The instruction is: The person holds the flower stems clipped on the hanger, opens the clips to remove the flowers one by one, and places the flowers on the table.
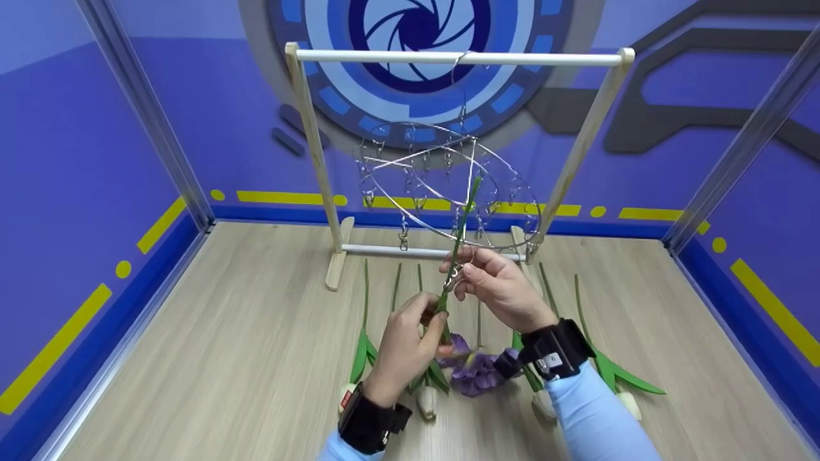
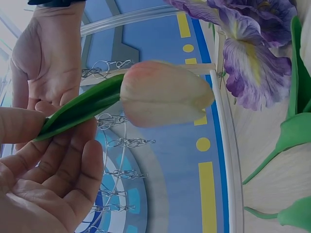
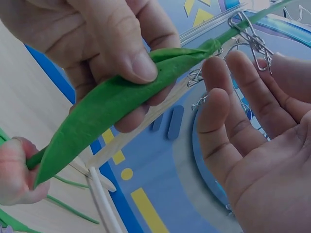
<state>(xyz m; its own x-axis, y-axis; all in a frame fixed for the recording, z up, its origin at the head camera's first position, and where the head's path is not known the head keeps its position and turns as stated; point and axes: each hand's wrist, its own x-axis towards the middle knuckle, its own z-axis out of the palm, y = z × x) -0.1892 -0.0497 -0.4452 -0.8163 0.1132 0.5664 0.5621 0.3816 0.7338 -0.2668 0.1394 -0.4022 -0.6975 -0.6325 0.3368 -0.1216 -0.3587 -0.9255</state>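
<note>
My left hand (image 1: pixel 410 346) pinches an artificial tulip by its green leaf (image 3: pixel 112 102) and stem, thumb pressed against the leaf. The pale pink-white bloom (image 2: pixel 165 94) points down toward me, while the stem (image 1: pixel 466 211) rises past the other hand. My right hand (image 1: pixel 506 291) holds a small metal clip (image 3: pixel 252 39) at the stem just above the leaf. Whether the clip's jaws bite the stem is unclear. That clip is near the low front side of a tilted round wire hanger (image 1: pixel 391 200) with several clips.
A wooden stand's top bar (image 1: pixel 384 56) carries the hanger's hook. On the table (image 1: pixel 243 358) lie a purple iris (image 1: pixel 477 374) and several white tulips (image 1: pixel 427 403), stems toward the stand. Blue printed panels (image 1: pixel 115 147) enclose the back and sides.
</note>
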